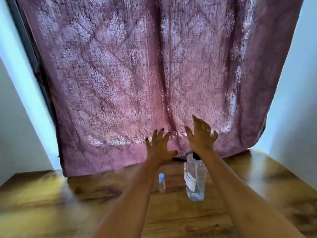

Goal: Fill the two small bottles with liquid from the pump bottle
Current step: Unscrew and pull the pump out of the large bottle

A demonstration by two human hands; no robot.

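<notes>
A clear pump bottle [195,179] with a black top and a white label stands upright on the wooden table [51,200]; it holds some clear liquid at the bottom. To its left stands one small clear bottle [161,183] with a pale blue cap. A second small bottle is not visible. My left hand [160,146] and my right hand [200,134] are both raised above and beyond the bottles, fingers spread, holding nothing. My right forearm partly hides the pump head.
A pink patterned curtain [145,74] hangs behind the table and reaches its back edge. Pale walls flank it on both sides. The table's left and right corners show at the frame sides.
</notes>
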